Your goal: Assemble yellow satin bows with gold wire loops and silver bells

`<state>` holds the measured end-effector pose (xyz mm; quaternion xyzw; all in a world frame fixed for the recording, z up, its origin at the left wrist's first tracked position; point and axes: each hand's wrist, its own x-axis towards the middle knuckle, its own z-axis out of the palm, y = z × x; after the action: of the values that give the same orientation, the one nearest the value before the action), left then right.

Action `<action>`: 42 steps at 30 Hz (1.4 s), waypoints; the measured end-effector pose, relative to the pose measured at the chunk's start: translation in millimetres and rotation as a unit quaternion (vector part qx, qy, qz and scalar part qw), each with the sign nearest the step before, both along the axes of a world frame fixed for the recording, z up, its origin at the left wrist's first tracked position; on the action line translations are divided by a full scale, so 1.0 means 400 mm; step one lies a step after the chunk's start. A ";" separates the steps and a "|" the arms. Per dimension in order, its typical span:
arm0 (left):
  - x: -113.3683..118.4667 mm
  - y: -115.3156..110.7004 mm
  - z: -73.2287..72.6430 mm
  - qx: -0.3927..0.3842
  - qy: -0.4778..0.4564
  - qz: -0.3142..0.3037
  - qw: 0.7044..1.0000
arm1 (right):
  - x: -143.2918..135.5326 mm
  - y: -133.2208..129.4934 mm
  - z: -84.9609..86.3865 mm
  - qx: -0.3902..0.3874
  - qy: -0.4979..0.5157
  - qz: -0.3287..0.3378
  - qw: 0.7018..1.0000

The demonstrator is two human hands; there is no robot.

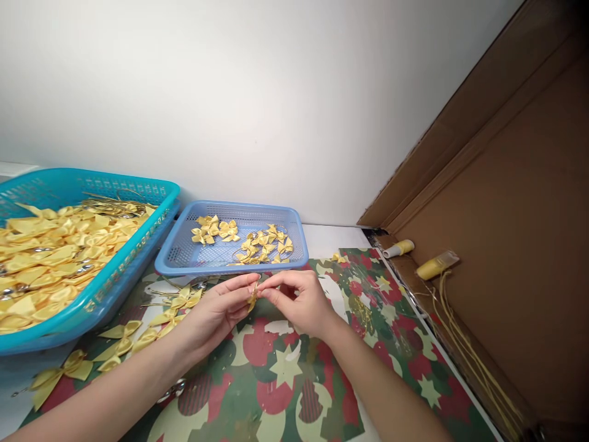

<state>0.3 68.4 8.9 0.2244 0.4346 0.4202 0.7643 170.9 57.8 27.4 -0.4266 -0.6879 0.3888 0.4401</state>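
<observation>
Fingertips meet over the patterned table cover, a little in front of the light blue basket. My left hand [225, 310] is closed in a pinch on a small yellow ribbon bow [253, 299], which hangs below the fingers. From the other side my right hand [299, 301] pinches at the top of the same bow, thumb and forefinger together. Whatever thin piece lies between those right fingertips is too small to make out. Beside my left wrist, loose yellow bows [186, 298] with gold stems lie on the cover, and more bows [122, 337] spread toward the left.
A turquoise basket [170, 196] heaped with yellow bows stands at left. The light blue basket [181, 264] holds several bows. Patterned cover [285, 368] lies over the table. A cardboard wall [506, 245] rises at right, with gold cords [464, 344] and a yellow-wrapped bundle [435, 266] beside it.
</observation>
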 end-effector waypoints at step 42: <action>0.000 -0.012 -0.033 0.301 0.270 -0.086 0.911 | -0.015 0.010 -0.037 -0.100 -0.034 -0.038 0.994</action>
<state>0.3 63.4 -4.4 0.5849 0.4562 0.3875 0.5474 164.9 61.6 12.5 -0.5075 -0.6430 0.4243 0.3860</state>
